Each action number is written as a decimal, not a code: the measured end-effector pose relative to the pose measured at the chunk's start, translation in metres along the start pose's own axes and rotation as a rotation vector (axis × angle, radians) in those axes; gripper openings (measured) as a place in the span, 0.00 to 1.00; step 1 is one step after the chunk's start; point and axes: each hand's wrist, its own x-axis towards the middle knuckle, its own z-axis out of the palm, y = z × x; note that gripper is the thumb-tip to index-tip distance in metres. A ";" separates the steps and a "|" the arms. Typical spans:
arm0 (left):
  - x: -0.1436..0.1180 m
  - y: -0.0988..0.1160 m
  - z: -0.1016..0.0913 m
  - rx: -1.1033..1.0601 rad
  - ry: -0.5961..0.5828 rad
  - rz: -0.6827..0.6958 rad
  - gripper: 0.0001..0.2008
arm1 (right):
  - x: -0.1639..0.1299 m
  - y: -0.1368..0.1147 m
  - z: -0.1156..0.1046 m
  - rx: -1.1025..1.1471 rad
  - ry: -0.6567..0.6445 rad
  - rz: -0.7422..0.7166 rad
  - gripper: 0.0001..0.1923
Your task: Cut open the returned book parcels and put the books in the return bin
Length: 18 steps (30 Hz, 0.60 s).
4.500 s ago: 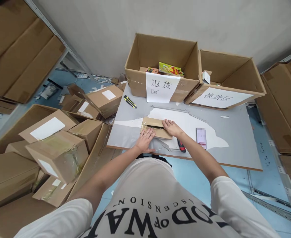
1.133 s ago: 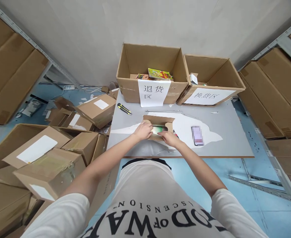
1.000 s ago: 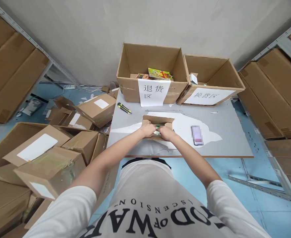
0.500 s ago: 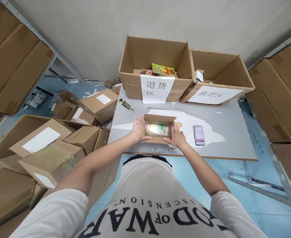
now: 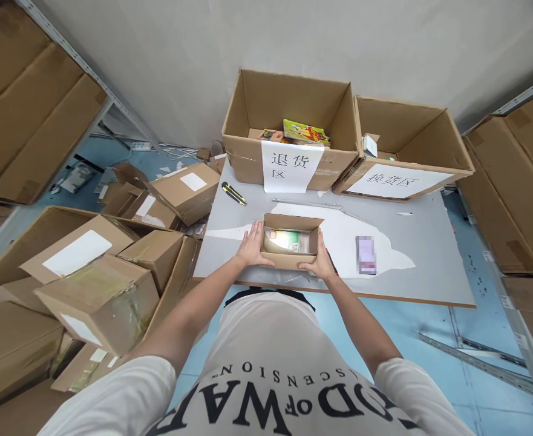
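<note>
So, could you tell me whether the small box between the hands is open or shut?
Open: the small box has its flaps up, showing a green-labelled packet inside.

small box [image 5: 288,261]: brown cardboard
packet [image 5: 285,240]: green, white
table [image 5: 429,254]: grey, white patches
far knife [image 5: 234,193]: yellow, black
floor [image 5: 434,345]: light blue

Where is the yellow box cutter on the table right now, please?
In the head view the box cutter lies at the table's far left corner, just left of the labelled carton, beyond the left hand.
</note>
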 end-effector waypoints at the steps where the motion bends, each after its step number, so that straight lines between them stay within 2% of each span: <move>1: 0.000 -0.001 0.002 -0.024 0.010 -0.001 0.73 | 0.001 0.000 0.000 -0.004 0.001 -0.001 0.68; 5: 0.001 0.000 0.005 -0.054 0.031 -0.022 0.73 | 0.007 0.002 -0.002 -0.024 -0.013 -0.031 0.68; 8: -0.002 0.003 0.001 -0.029 0.031 -0.042 0.73 | 0.007 -0.003 -0.012 -0.098 -0.063 -0.037 0.66; 11: -0.007 0.007 -0.004 0.015 0.033 -0.043 0.70 | 0.008 -0.022 -0.029 -0.266 -0.026 0.043 0.55; 13: -0.010 0.010 -0.008 0.040 0.038 -0.047 0.68 | 0.014 -0.043 -0.037 -0.353 0.016 0.072 0.46; 14: -0.011 0.012 -0.010 0.049 0.044 -0.055 0.66 | 0.020 -0.055 -0.039 -0.375 -0.005 0.068 0.40; 16: -0.012 0.017 -0.012 0.062 0.056 -0.080 0.64 | 0.037 -0.078 -0.037 -0.408 -0.168 0.081 0.31; 18: -0.011 0.021 -0.014 0.075 0.057 -0.110 0.62 | 0.059 -0.095 -0.026 -0.493 -0.383 0.218 0.29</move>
